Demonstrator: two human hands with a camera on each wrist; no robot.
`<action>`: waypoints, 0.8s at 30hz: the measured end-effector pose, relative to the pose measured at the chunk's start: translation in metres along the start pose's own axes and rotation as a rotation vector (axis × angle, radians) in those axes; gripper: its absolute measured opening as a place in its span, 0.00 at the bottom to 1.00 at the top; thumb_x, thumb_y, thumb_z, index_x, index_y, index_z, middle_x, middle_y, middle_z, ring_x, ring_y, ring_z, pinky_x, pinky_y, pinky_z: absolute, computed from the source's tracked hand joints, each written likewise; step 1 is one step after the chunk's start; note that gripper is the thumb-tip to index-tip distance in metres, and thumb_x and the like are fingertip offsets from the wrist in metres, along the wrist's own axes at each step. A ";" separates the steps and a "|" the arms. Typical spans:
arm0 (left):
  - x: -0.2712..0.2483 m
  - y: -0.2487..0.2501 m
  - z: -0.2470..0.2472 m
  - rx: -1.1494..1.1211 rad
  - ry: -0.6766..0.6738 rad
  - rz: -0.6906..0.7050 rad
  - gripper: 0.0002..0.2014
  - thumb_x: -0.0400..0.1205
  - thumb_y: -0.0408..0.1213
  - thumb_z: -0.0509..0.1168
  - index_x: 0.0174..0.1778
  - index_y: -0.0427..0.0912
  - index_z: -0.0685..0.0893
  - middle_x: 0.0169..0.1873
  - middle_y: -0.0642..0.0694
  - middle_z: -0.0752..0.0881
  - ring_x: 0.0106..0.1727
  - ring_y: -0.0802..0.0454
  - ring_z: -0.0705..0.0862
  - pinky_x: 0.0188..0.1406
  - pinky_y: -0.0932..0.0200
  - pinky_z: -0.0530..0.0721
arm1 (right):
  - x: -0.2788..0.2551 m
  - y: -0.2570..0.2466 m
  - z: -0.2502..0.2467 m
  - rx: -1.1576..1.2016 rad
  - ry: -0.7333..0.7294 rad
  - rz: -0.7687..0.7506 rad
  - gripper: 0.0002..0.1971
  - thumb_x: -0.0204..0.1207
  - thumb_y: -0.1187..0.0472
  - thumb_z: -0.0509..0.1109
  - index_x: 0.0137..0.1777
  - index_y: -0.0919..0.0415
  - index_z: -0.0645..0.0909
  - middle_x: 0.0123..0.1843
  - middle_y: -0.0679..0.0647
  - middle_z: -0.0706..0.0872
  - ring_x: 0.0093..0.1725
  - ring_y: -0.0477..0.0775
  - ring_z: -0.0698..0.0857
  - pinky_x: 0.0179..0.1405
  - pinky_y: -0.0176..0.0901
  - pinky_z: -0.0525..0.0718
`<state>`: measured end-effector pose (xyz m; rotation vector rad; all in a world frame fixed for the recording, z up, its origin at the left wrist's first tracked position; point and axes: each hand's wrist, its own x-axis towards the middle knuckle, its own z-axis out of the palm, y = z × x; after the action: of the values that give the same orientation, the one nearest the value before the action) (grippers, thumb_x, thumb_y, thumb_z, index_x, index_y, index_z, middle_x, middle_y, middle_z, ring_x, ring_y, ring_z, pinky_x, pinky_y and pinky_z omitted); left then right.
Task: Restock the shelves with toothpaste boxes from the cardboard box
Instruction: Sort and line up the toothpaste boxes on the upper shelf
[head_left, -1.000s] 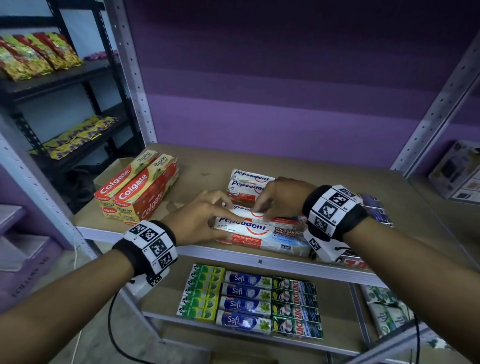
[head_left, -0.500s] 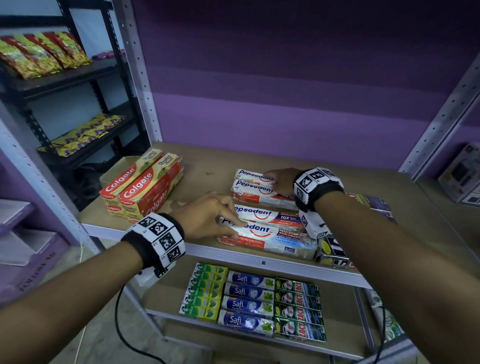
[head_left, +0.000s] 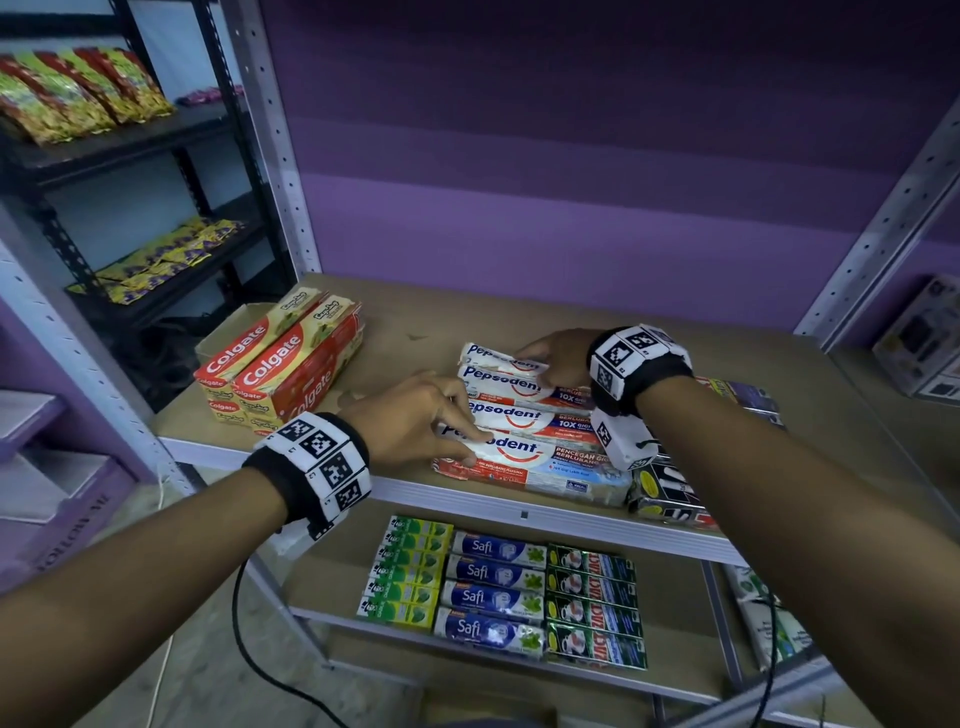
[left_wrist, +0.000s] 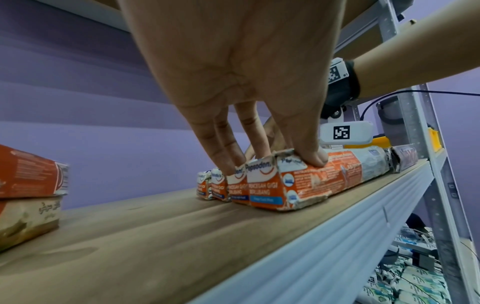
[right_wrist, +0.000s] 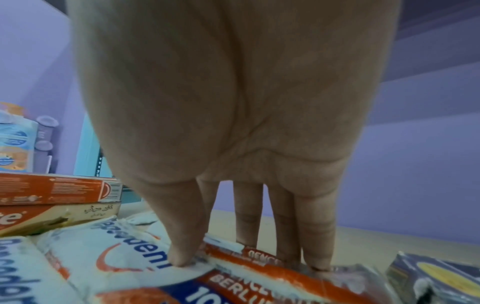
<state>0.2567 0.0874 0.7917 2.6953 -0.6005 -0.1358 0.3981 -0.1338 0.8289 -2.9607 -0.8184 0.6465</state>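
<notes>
Several white and red Pepsodent boxes (head_left: 540, 457) (left_wrist: 298, 185) (right_wrist: 116, 257) lie side by side on the wooden shelf (head_left: 571, 317). My left hand (head_left: 462, 441) (left_wrist: 272, 160) rests on their left ends near the front edge, fingers straight, thumb pressing the front box. My right hand (head_left: 540, 364) (right_wrist: 246, 259) rests on the rear boxes, thumb on a white top and straight fingers reaching over the far edge. Neither hand lifts a box. Stacked red Colgate boxes (head_left: 280, 364) (left_wrist: 26, 174) (right_wrist: 52, 191) sit at the shelf's left.
Dark boxes (head_left: 670, 488) lie right of the Pepsodent row under my right wrist. The lower shelf holds rows of Safi boxes (head_left: 493, 587) and green ones. A metal upright (head_left: 270, 140) stands at the left, with a black rack of snack packs (head_left: 78, 88) beyond. The purple wall closes the back.
My right hand has moved from the front Pepsodent boxes back to the rear ones. My left hand has stayed at the boxes' left ends.
</notes>
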 end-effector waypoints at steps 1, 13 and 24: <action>0.000 0.000 -0.001 0.009 -0.005 0.001 0.21 0.62 0.85 0.53 0.50 0.92 0.75 0.54 0.73 0.77 0.60 0.65 0.72 0.53 0.28 0.80 | -0.002 -0.001 0.000 -0.017 -0.002 -0.003 0.30 0.82 0.54 0.68 0.83 0.42 0.66 0.82 0.47 0.70 0.79 0.54 0.72 0.68 0.45 0.70; -0.005 0.005 -0.010 -0.011 0.068 0.172 0.14 0.78 0.54 0.71 0.60 0.61 0.89 0.54 0.62 0.84 0.53 0.62 0.81 0.57 0.56 0.82 | -0.011 -0.008 -0.001 -0.014 0.023 -0.006 0.27 0.82 0.51 0.67 0.81 0.43 0.68 0.81 0.46 0.72 0.78 0.53 0.73 0.69 0.46 0.70; -0.074 -0.065 -0.079 0.263 0.320 -0.086 0.09 0.82 0.44 0.69 0.54 0.51 0.91 0.51 0.53 0.89 0.54 0.52 0.85 0.58 0.52 0.82 | 0.018 -0.087 -0.022 0.102 0.234 -0.216 0.23 0.80 0.67 0.63 0.72 0.47 0.78 0.71 0.54 0.80 0.65 0.53 0.81 0.55 0.34 0.75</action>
<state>0.2285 0.2000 0.8414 2.9068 -0.4283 0.3710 0.3782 -0.0471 0.8516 -2.7348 -1.0274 0.3146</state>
